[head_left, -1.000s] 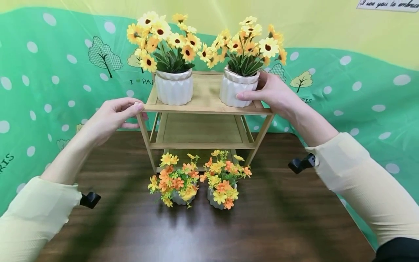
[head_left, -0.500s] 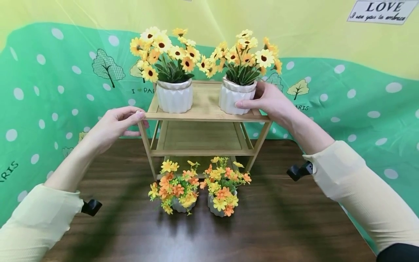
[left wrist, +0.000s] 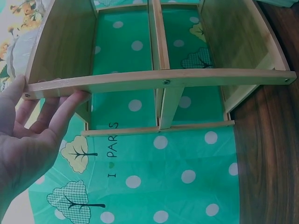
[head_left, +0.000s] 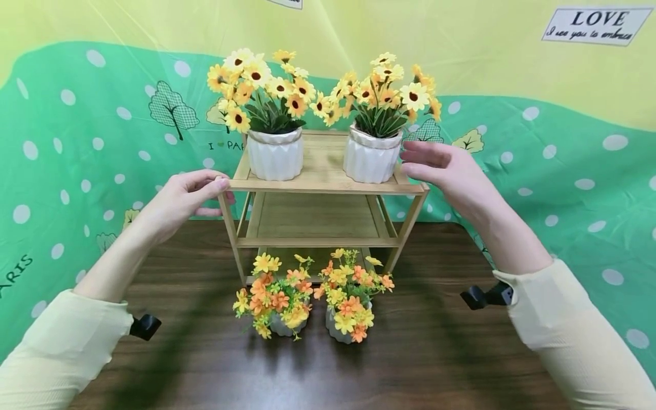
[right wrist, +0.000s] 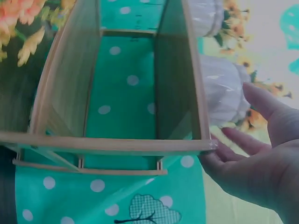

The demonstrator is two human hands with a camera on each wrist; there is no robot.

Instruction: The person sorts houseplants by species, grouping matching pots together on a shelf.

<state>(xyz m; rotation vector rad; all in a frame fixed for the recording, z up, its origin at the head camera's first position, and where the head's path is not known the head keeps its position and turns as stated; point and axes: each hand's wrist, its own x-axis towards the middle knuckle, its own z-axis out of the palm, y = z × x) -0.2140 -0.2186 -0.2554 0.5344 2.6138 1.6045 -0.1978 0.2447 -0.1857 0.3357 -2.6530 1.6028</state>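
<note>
The head view looks forward and down from above the desk (head_left: 435, 364), far enough back to take in the whole front of the wooden shelf (head_left: 328, 185), the left grip (head_left: 181, 202) and the right grip (head_left: 458, 173). The left wrist view faces forward from close off the shelf's front left post, turned sideways with the top board at picture left, sharing that top corner with the head view. The right wrist view, similarly close by the front right post but turned oppositely, shares the white pots (head_left: 373, 158) with it.
</note>
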